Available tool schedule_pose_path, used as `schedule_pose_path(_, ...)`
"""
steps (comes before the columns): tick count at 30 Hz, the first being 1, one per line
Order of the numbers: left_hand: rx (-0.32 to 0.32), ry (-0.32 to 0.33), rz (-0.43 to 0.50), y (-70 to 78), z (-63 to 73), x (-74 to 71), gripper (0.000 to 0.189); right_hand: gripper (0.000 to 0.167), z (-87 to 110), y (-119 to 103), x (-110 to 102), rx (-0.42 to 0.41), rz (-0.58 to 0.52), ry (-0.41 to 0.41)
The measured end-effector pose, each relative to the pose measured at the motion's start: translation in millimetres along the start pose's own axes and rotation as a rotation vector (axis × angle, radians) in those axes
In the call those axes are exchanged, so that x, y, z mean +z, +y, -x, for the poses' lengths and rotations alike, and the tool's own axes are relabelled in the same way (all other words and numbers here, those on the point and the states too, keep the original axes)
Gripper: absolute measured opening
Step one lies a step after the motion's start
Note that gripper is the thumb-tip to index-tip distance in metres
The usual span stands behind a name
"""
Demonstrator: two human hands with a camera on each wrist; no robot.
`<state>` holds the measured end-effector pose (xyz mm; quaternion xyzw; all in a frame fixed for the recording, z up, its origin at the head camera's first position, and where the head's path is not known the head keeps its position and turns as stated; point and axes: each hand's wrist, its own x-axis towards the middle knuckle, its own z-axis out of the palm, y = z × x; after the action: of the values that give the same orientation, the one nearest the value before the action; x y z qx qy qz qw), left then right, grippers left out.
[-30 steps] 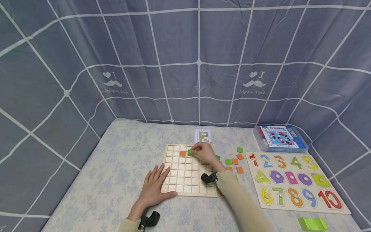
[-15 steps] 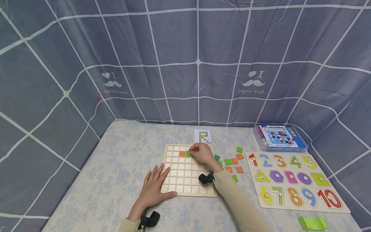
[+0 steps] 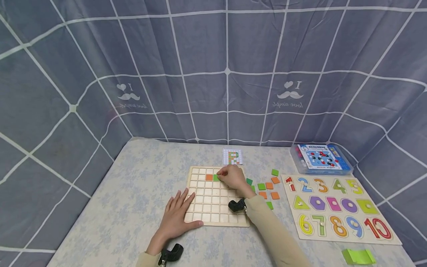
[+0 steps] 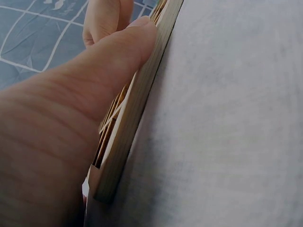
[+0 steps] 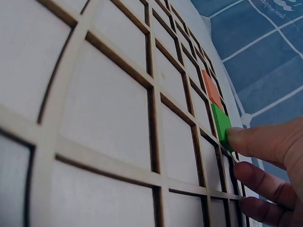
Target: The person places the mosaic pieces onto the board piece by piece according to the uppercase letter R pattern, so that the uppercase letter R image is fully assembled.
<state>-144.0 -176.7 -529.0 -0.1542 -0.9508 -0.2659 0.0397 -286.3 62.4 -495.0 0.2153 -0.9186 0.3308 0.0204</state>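
A square wooden grid board [image 3: 212,207] lies on the table. My left hand [image 3: 175,216] rests at its left front corner, fingers spread over the left edge and thumb along the front edge; in the left wrist view the thumb [image 4: 123,49] lies over the wooden rim [image 4: 130,127]. My right hand [image 3: 232,175] is over the board's upper part, fingers curled, thumb and fingertips at a green square tile [image 3: 216,178]. The right wrist view has the thumb tip on this tile [image 5: 220,125], which stands slightly proud of its cell. An orange tile [image 3: 209,177] sits in the adjoining cell.
Several loose green and orange tiles [image 3: 269,185] lie right of the board. A pattern card [image 3: 232,156] lies behind it. Farther right are a number-and-shape puzzle board [image 3: 340,207], a clear plastic box [image 3: 321,159] and a light green block [image 3: 358,256]. A grey curtain [image 3: 200,92] surrounds the table.
The green tile has moved slightly left, up against the orange one, with my right hand following it. My left hand stays in place on the board.
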Motion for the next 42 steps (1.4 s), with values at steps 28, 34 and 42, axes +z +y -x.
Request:
schedule_pose_path(28,0.003,-0.001,0.006,0.9,1.0,1.1,0.097,0.02,21.1,7.5,-29.4,-0.056,-0.068,-0.035)
schedule_pose_path(34,0.01,-0.008,0.005,0.1,0.1,-1.3,0.098,0.02,36.9,21.7,-57.8,-0.06,-0.043,0.048)
schedule_pose_path(42,0.005,0.002,0.005,0.0,-0.1,-2.6,0.098,0.017,59.4,48.6,-100.5,0.002,0.029,0.088)
